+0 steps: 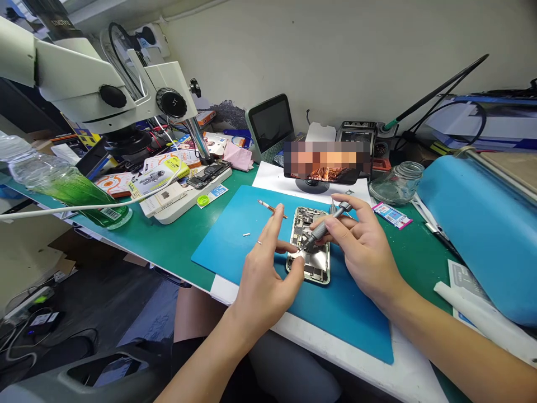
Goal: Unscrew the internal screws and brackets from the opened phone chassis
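1. The tip of the screwdriver is too small to make out; whether the left hand touches it cannot be told.
2. The right hand and the screwdriver cover part of the opened phone, and its tiniest inner parts are indistinct.
3. A small pale piece on the mat is too tiny to identify.
4. Coarse blocks blur much of the lit screen.
5. The left edge cuts off the microscope and the bottle.
6. The right edge crops the rounded blue object.
7. Print on the yellow box is illegible.
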Tool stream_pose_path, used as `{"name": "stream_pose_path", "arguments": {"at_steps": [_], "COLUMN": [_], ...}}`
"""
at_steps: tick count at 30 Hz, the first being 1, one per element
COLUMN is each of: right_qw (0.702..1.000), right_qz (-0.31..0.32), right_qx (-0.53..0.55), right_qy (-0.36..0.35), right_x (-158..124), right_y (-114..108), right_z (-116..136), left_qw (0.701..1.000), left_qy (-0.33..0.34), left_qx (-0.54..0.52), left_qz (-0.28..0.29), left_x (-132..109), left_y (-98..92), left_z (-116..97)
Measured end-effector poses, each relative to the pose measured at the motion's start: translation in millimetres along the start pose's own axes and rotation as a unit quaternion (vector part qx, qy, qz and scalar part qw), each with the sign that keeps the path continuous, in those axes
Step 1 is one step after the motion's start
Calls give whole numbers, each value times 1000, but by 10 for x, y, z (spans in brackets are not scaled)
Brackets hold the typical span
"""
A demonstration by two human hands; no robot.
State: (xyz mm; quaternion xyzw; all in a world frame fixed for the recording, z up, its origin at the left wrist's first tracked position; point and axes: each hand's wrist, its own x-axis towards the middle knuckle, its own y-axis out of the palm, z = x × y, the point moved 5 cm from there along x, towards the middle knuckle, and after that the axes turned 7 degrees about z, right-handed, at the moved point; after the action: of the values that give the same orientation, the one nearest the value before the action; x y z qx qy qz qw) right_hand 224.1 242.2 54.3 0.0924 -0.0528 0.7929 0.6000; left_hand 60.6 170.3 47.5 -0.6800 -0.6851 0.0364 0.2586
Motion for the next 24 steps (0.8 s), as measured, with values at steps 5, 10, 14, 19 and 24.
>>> {"name": "stream_pose_path", "arguments": {"at_steps": [5,10,14,19,24], "right_qw": [999,983,961,932,919], "right_qz": [-10,17,55,77,98], "right_qx": [-31,-147,-214,-273,-303], "right_qy": [-17,-109,-168,-224,-235], "right_x": [-33,-164,-215,-211,-208], "right_y": [5,60,131,187,183], "right_z": [34,97,113,146,110], "left_qw": [998,997,996,993,992], "left_qy": [-23,-46,-47,-66,-65], "left_qx": [51,51,23,2,6], "left_qz": [-1,35,71,98,109], "left_x": [-49,-18,17,11,18], "left_y": [-92,-120,-88,-73,-81], "left_z": [12,84,144,166,136]}}
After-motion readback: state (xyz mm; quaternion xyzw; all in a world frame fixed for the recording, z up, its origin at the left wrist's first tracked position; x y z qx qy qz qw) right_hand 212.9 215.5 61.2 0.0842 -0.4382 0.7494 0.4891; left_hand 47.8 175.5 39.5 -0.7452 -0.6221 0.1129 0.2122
